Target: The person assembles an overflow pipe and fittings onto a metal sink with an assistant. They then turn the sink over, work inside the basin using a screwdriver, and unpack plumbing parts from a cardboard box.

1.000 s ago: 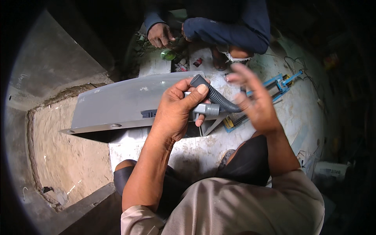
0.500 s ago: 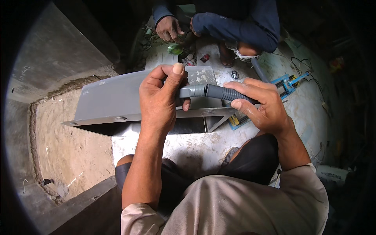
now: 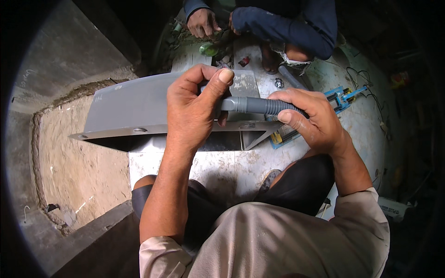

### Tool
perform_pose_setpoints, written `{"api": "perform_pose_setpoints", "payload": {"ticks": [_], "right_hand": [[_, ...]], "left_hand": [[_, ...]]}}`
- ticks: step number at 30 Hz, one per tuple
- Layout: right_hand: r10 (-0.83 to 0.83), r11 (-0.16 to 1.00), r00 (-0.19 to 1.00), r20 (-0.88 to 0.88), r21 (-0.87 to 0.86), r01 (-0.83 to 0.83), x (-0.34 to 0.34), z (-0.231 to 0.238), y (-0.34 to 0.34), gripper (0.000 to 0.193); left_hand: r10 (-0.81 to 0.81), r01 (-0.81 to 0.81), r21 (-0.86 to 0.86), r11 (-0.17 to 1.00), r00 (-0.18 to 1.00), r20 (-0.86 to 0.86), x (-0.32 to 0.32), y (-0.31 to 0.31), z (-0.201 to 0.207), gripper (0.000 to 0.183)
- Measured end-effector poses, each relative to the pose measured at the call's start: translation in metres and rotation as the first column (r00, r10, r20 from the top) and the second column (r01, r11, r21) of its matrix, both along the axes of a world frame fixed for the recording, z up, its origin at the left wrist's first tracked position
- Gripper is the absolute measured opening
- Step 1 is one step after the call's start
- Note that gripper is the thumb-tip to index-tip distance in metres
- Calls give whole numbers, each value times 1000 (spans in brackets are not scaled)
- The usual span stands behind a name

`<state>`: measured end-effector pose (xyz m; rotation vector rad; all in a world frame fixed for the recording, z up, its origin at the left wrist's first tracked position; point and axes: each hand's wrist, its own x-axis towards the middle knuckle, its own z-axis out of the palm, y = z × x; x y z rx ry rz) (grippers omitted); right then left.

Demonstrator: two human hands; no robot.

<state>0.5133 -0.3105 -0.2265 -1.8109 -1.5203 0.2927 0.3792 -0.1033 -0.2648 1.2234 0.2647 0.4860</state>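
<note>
Because the gray plastic fitting [image 3: 227, 105] and the gray corrugated hose [image 3: 274, 107] meet end to end near the centre of the frame, the step in hand looks like seating one on the other, and alignment matters most. The left hand [image 3: 189, 107] is curled around the fitting, its thumb raised; much of the fitting is hidden behind the palm. The right hand [image 3: 319, 119] pinches the hose between thumb and fingers, on the ribs just beside the smooth cuff [image 3: 254, 105]. How deep the joint sits cannot be told from this view.

To do it well, the left hand should act as a steady anchor while the right pushes straight along the hose's length. Gripping closer to the cuff would probably serve better, since the ribs are likely to flex and swallow some of the push. A small twist during the push should help the cuff seat evenly; tilting it could leave one side proud and prone to leak. A light tug afterward would test the hold.

Both parts are held above the gray box-shaped housing [image 3: 130, 111] in the middle of the frame, so a slip could drop them onto it or the tiled floor [image 3: 211, 169].
</note>
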Motion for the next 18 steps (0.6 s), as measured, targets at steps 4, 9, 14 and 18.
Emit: {"api": "perform_pose_setpoints", "payload": {"ticks": [4, 9, 14, 18], "right_hand": [[-11, 995, 968, -250, -103, -15, 0, 2, 0, 32], [20, 990, 992, 124, -140, -3, -13, -2, 8, 34], [-9, 975, 984, 178, -217, 48, -15, 2, 11, 29], [24, 966, 999, -28, -256, -31, -8, 4, 12, 29]], "left_hand": [[28, -27, 72, 997, 1000, -2, -1, -2, 1, 24], [45, -45, 157, 986, 999, 5, 3, -9, -2, 24], [46, -41, 119, 992, 998, -45, 3, -13, 3, 23], [50, -45, 137, 989, 998, -34, 2, -14, 4, 23]]}}
